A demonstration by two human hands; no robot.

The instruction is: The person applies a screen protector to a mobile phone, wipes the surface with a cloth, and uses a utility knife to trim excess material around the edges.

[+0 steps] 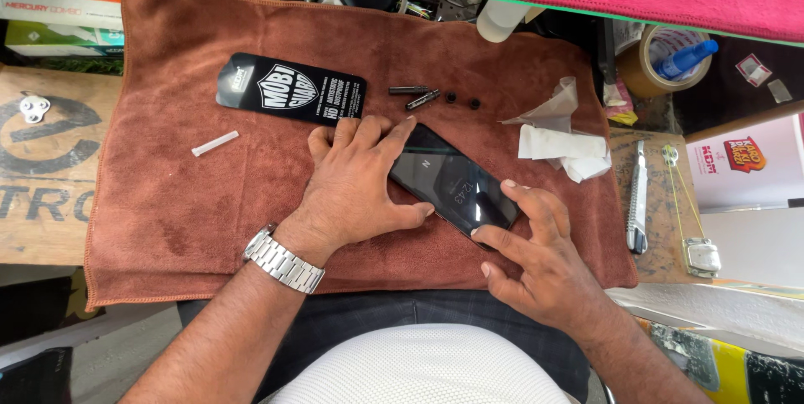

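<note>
A person's left hand [356,182], a steel-link watch [283,259] at its wrist, lies flat with fingers spread on the near end of a black, glossy-screened smartphone [452,186] resting at an angle in the middle of a brown terry cloth [167,195]; the right hand [536,257] pinches the phone's far corner between fingertips and thumb. Around the phone lie a flat black cardboard packet [291,88] beyond it to the left, small black metal bits [423,96] just behind it, and crumpled white tissue [559,138] to its right.
</note>
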